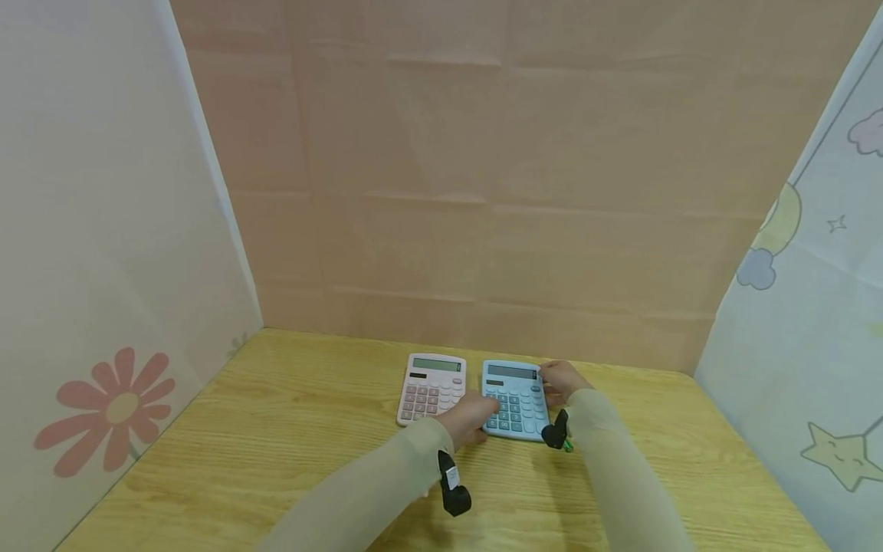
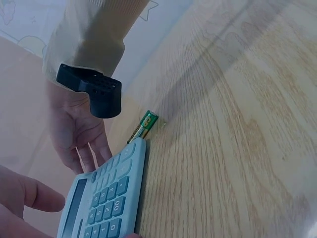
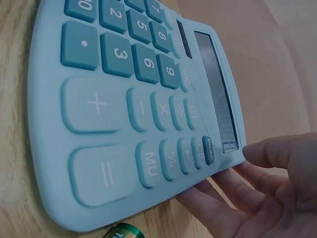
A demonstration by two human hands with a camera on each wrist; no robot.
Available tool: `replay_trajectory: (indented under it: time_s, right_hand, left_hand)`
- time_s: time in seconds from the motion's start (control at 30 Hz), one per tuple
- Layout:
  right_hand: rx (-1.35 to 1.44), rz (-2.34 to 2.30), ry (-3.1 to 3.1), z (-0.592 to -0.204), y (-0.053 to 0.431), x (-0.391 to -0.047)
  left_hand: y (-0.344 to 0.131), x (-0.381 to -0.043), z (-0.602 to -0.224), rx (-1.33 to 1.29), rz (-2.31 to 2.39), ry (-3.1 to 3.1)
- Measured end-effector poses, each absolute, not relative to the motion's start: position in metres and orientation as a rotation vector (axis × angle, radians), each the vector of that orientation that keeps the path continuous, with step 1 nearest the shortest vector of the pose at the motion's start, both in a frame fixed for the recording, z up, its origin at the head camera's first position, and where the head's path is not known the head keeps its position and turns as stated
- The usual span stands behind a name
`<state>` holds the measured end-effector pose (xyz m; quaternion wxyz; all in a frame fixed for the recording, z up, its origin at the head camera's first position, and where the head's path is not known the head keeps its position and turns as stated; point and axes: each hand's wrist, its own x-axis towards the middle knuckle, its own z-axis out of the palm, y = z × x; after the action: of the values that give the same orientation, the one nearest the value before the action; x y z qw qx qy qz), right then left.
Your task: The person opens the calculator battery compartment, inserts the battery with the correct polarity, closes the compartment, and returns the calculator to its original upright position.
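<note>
A light blue calculator (image 1: 513,402) lies at the middle of the table, its display reading 0. My left hand (image 1: 471,418) grips its lower left side, with the thumb over the keys and a fingertip at the bottom edge in the left wrist view. On the other side, my right hand (image 1: 562,379) holds the upper right edge; its thumb is at the corner beside the display, and its fingers (image 3: 237,191) reach under the edge. A green battery (image 2: 143,126) lies by the calculator's lower right corner, partly hidden in the head view by the right wrist camera.
A pink calculator (image 1: 433,383) lies just left of the blue one, its lower right part behind my left hand. The wooden table (image 1: 297,406) meets a brown backdrop (image 1: 483,192) at the back. Patterned cloth walls (image 1: 117,253) stand at both sides.
</note>
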<state>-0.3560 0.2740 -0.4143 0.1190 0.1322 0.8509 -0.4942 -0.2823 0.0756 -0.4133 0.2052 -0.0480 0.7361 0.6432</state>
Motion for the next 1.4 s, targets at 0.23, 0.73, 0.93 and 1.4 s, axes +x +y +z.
replay_trajectory:
  time_s: [0.23, 0.73, 0.93, 1.4]
  right_hand:
    - [0.405, -1.431, 2.522, -0.416, 0.274, -0.357]
    - [0.384, -1.562, 2.494, -0.403, 0.274, -0.354]
    - [0.377, -1.566, 2.535, -0.398, 0.27, -0.354]
    - [0.29, -1.603, 2.501, -0.385, 0.27, -0.343]
  left_hand:
    - [0.078, -0.28, -0.413, -0.155, 1.778, 2.082]
    - [0.065, -0.296, -0.411, -0.172, 1.698, 2.243]
    - [0.06, -0.298, -0.409, -0.251, 1.747, 2.214]
    - [0.049, -0.3, -0.415, -0.235, 1.907, 2.081]
